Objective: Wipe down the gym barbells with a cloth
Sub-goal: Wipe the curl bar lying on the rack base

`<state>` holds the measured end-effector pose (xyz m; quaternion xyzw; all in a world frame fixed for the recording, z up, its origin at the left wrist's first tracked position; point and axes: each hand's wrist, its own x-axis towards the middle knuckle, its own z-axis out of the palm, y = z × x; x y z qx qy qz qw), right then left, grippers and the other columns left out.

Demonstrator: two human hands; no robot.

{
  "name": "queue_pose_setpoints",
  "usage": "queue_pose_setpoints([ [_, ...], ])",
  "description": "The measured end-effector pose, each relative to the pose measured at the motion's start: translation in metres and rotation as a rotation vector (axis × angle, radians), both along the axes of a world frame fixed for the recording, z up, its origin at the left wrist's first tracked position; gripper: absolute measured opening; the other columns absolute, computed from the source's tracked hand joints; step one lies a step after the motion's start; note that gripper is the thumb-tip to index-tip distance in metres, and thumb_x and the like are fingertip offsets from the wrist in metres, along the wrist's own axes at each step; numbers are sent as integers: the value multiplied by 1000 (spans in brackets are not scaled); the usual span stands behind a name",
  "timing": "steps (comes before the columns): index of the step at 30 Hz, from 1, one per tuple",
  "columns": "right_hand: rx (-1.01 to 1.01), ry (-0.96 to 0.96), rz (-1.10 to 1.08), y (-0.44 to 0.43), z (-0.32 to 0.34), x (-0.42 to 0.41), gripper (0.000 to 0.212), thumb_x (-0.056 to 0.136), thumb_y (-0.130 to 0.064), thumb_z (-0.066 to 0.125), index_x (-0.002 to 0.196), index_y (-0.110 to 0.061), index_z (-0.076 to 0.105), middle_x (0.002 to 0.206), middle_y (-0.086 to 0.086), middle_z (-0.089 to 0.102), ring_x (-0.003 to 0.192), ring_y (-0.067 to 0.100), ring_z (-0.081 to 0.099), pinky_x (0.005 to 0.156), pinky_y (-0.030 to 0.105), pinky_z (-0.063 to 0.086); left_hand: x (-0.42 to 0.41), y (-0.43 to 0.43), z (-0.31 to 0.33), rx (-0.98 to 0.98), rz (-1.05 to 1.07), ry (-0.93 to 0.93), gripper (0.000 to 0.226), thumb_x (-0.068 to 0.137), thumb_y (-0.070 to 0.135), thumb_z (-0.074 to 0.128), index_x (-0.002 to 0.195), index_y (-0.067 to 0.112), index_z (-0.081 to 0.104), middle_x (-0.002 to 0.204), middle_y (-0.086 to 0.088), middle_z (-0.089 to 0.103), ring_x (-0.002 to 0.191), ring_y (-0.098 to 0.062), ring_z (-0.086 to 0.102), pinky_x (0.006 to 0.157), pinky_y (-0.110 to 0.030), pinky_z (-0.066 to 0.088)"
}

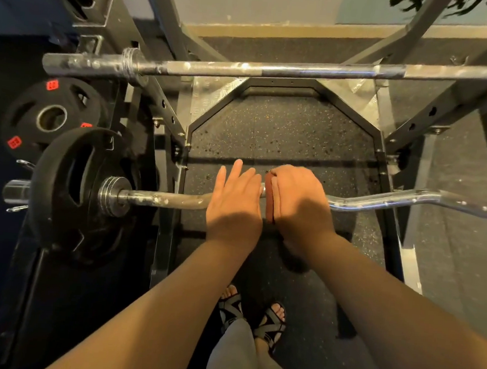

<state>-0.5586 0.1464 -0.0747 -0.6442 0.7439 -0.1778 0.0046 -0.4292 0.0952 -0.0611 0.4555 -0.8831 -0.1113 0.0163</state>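
Your right hand (296,199) is clenched around the curl bar (379,198) mid-shaft; your left hand (235,201) rests flat, released. No cloth visible; the straight barbell (244,69) looks unwiped.

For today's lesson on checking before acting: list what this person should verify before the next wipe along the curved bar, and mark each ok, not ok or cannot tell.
1. Cloth in hand: cannot tell; none shows under the right hand or the left hand.
2. Right hand on the curved bar: ok, fingers curled over it.
3. Left hand gripping: not ok, fingers extended flat.
4. Weight plate seated on the bar's end: ok.
5. Straight bar beyond, with white specks, wiped: cannot tell.
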Motion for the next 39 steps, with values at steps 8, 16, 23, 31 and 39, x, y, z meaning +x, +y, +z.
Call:
queue_pose_setpoints([
  [8, -234, -107, 3, 42, -16, 29, 37, 108, -13, 44, 137, 9, 45, 140, 31, 52, 136, 47, 46, 117, 63, 30, -3, 2, 12, 98, 61, -20, 49, 106, 27, 37, 154, 17, 36, 166, 0, 27, 158, -20, -2, 127, -43, -9],
  [16, -44, -99, -65, 14, 0, 16, 41, 106, -22, 40, 137, -1, 54, 128, 13, 60, 118, 33, 55, 110, 53, 36, -7, 5, 15, 93, 93, -30, 50, 107, 26, 33, 156, 18, 34, 166, 1, 27, 158, -19, -1, 127, -44, -5],
  [23, -141, -96, -153, 29, 4, -5, 23, 105, -19, 42, 104, -9, 62, 93, 6, 55, 82, 26, 47, 81, 42, 42, -4, 4, 13, 108, 103, 91, 39, 107, 17, 37, 144, 16, 49, 160, -2, 39, 157, -22, 9, 128, -42, -4],
  [31, -119, -37, 58, 24, -4, 6, 38, 107, -16, 43, 135, 5, 56, 132, 20, 60, 123, 37, 55, 109, 53, 40, -5, 5, 11, 114, 91, 38, 52, 105, 25, 38, 156, 18, 34, 166, -1, 26, 157, -19, -1, 126, -39, -11],
  [39, -125, -177, -166, 17, 6, 17, 22, 102, -20, 48, 108, -7, 64, 100, 5, 61, 92, 25, 51, 92, 44, 42, -6, 10, 13, 123, 115, 21, 52, 106, 25, 37, 157, 17, 31, 166, -2, 26, 158, -22, -3, 127, -42, -9],
])
